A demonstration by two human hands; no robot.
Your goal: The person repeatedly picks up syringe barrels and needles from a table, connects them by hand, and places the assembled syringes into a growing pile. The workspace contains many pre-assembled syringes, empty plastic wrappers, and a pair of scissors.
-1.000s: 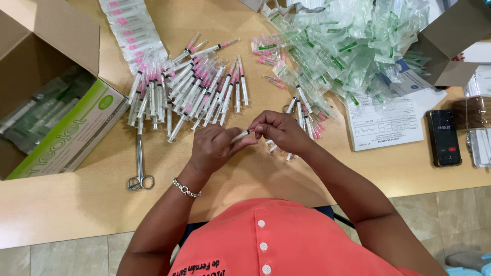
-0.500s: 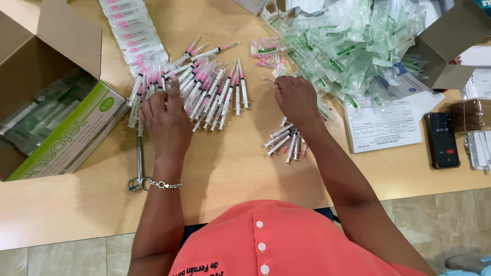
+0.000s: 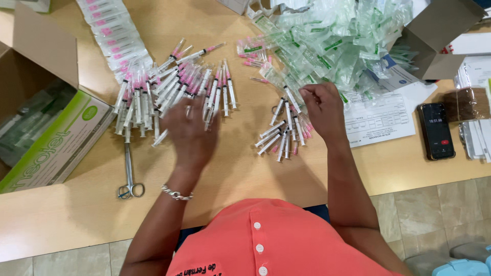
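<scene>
Wooden desk over tiled floor; left hand spread over syringes at ten o'clock, right hand pinching a wrapper.

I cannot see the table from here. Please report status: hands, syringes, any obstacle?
Left hand open, blurred, over big syringe pile. Right hand fingers curled at small syringe pile. Scissors beside left hand, apart.

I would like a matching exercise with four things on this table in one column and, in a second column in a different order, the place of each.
Things:
1. scissors
2. phone
3. green and white box
4. pile of empty clear wrappers

Places:
a. far right of the table
b. inside the open carton at left
c. top centre-right
d. just left of the left hand

Pairs: 1-d, 2-a, 3-b, 4-c
</scene>
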